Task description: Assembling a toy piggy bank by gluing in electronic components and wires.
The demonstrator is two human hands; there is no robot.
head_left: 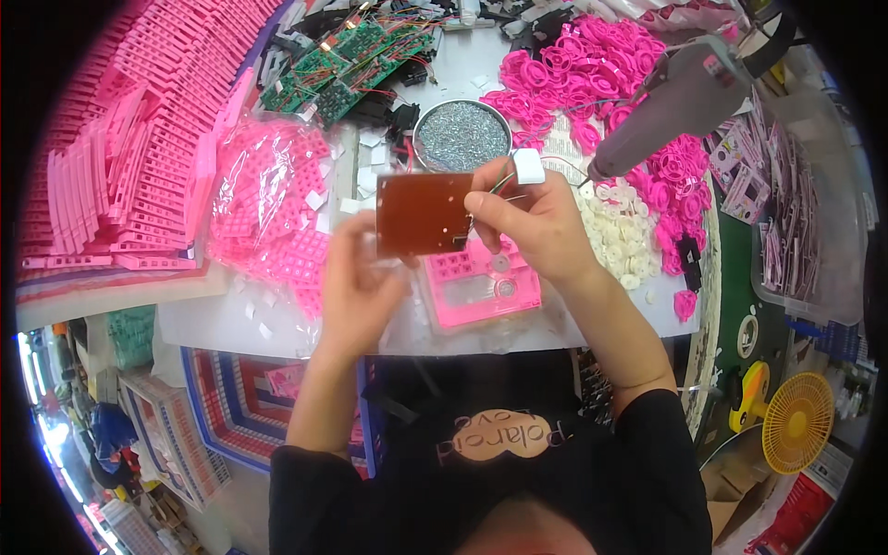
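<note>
A flat brown circuit board (421, 215) is held up above the table's near middle. My right hand (541, 222) pinches its right edge, thumb in front, with thin wires and a small white square pad (529, 166) at the fingers. My left hand (356, 287) is at the board's left edge; its fingers are partly behind the board and blurred, so its grip is unclear. Beneath the board lies a pink plastic housing (486, 287) with square openings and a round part. Just beyond stands a round tin of small screws (462, 134).
A grey power screwdriver (666, 106) hangs at the right, above pink ring-shaped parts (573, 65) and cream round parts (615, 231). Green circuit boards with wires (356, 65) lie at the back. Left are a clear bag of pink keypads (264, 185) and stacked pink strips (166, 120).
</note>
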